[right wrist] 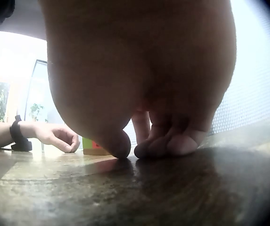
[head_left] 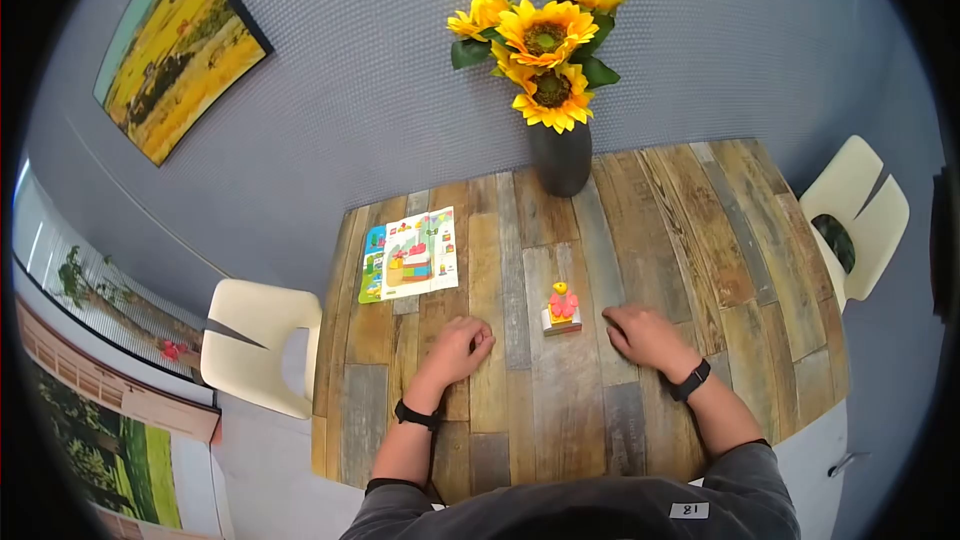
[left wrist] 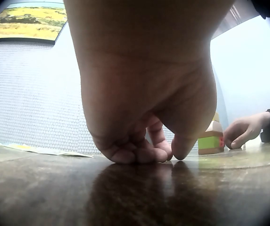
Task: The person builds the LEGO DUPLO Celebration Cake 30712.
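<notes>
A small stacked toy-brick model (head_left: 562,311) stands upright on the wooden table (head_left: 570,410) between the two hands. Pink and yellow pieces top it; in the left wrist view its lower layers (left wrist: 211,143) look green and brown. To its left my left hand (head_left: 460,348) rests on the tabletop, fingers loosely curled and holding nothing. On the other side lies my right hand (head_left: 650,338), also loosely curled, its fingertips down on the wood. Both hands are apart from the model. In the right wrist view the right thumb partly hides the model (right wrist: 93,147).
An illustrated leaflet (head_left: 422,253) lies flat beyond the left hand. Against the back wall stands a dark vase (head_left: 562,160) of sunflowers (head_left: 547,38). White chairs flank the table, one on the left (head_left: 255,340) and one on the right (head_left: 865,205).
</notes>
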The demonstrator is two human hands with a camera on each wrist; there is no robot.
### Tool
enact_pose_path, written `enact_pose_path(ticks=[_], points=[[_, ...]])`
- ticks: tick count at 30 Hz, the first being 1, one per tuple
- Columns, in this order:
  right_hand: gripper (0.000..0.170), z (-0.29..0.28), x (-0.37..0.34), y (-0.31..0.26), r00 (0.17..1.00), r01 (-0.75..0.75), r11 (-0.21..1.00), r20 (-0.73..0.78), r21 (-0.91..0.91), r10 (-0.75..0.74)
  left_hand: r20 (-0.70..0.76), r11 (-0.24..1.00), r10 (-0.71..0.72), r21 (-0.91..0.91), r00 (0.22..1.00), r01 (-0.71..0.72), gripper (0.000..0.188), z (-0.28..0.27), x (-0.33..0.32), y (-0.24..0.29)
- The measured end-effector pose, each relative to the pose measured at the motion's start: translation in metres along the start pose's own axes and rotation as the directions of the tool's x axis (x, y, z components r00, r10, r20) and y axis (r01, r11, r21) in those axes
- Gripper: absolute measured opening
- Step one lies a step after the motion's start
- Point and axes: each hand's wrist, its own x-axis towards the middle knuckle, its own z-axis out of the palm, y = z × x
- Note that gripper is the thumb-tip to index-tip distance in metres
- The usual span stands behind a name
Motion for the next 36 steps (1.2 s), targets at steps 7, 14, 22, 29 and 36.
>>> enact_pose_path(ticks=[7, 14, 22, 29, 36], points=[[0.023, -0.001, 0.001, -0.002, 1.000, 0.012, 0.999, 0.016, -0.044, -0.012, 0.007, 1.000, -0.009, -0.023, 1.000, 0.009, 0.009, 0.003, -0.002, -0.004], [0.026, -0.007, 0.003, -0.004, 0.997, -0.038, 0.999, 0.064, -0.026, 0.040, 0.014, 1.000, -0.024, -0.014, 1.000, 0.024, 0.010, 0.001, -0.001, 0.002], [0.027, -0.012, 0.004, -0.005, 0.998, -0.033, 0.999, 0.060, 0.007, 0.032, 0.009, 1.000, 0.007, 0.015, 1.000, -0.007, 0.010, 0.002, 0.000, -0.003], [0.024, -0.010, 0.004, -0.006, 0.998, -0.019, 0.999, 0.058, -0.032, 0.021, 0.025, 1.000, 0.014, 0.013, 1.000, -0.014, 0.010, 0.002, -0.001, -0.005], [0.024, -0.002, 0.000, 0.000, 1.000, -0.013, 1.000, 0.013, -0.011, 0.013, -0.024, 1.000, 0.017, -0.007, 1.000, -0.018, 0.010, 0.005, -0.002, -0.005]])
